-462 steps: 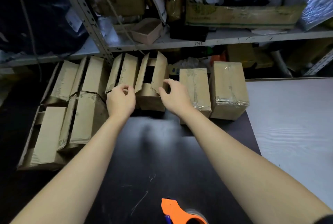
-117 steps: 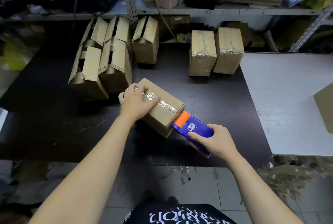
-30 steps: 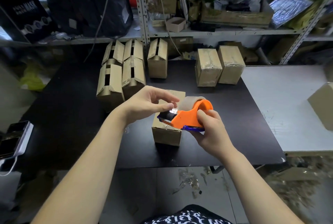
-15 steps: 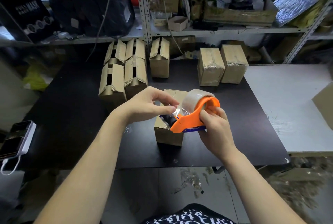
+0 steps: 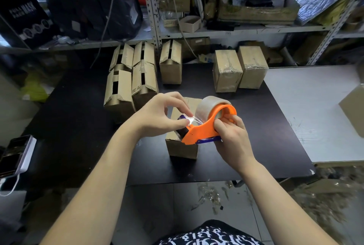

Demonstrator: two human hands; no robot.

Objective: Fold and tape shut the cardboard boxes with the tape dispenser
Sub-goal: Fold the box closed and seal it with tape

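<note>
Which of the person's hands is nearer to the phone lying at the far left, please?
Left. The left hand pinches the tape end, to the right of the phone; the right hand, gripping the tape dispenser, lies farther right.

I've lifted the tape dispenser (image 5: pixel 202 130) off the box (image 5: pixel 181 148) in my right hand (image 5: pixel 232 140), the box now stands on end, and my left hand (image 5: pixel 159 118) has left it to pinch the loose tape end (image 5: pixel 194 121).

On table (image 5: pixel 69 136): open boxes (image 5: pixel 144 79) back-left, taped boxes (image 5: pixel 226 71) back-right; phone (image 5: pixel 15 154), perhaps, far-left.
</note>
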